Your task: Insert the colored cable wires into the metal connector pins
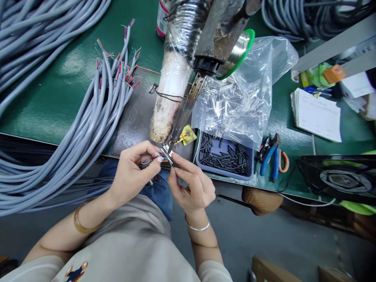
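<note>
My left hand [136, 166] is closed, its thumb and fingers pinching the coloured wires [158, 156] at the end of a grey cable. My right hand [192, 183] pinches the lower right end of a small metal pin connector [167, 153]. The wires meet the connector between both hands. Just above it, the tip of a fixed soldering iron [188, 105] points down, touching or very close to the connector. A yellow sponge-like piece [188, 135] lies beside the iron. My fingers hide part of the wires and the connector.
A wrapped extraction hose [172, 94] hangs beside the iron, near a green-rimmed solder spool [237, 55]. Right are a tray of black sleeves [251, 162], a plastic bag of connectors [232, 105], pliers [272, 158] and a fan [340, 178]. Grey cables [88, 125] lie left.
</note>
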Available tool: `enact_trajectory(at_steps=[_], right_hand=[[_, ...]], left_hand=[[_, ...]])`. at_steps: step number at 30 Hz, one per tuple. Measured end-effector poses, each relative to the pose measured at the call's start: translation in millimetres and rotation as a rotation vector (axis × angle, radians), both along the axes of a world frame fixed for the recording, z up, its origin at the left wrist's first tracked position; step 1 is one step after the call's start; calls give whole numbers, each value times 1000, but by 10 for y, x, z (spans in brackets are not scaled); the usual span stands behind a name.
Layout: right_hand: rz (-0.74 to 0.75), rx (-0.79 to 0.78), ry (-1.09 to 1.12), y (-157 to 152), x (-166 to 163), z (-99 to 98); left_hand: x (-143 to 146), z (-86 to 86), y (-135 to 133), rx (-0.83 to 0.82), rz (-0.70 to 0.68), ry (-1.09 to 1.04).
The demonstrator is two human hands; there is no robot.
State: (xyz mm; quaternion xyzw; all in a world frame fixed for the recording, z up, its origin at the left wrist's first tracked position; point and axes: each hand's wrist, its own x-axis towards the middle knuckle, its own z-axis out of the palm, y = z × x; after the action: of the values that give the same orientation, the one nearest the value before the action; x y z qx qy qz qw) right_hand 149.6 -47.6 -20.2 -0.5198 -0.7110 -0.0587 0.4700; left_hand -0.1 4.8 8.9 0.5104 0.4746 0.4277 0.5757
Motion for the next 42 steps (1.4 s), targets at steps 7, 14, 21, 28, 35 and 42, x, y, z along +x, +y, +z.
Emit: enact_trajectory(at_steps=[7,14,21,28,35,42], right_hand=[[-3,-106,267,0,1,42],[16,-164,294,-12,-21,72],[-3,-52,94,-38,-49,-6],[-27,-30,85,6,-60,11],[-25,-60,155,59,-40,34],[-31,-29,108,67,-39,76]], left_hand=[[-67,-16,-57,-153,-64,-114],[-99,-29,-61,-213,-71,-162],[-37,-31,-57,-158,3,-165],[17,16,-17,-15,42,-121],[33,27,-6,-12,53,-29],[24,70,14,-2,56,-18]])
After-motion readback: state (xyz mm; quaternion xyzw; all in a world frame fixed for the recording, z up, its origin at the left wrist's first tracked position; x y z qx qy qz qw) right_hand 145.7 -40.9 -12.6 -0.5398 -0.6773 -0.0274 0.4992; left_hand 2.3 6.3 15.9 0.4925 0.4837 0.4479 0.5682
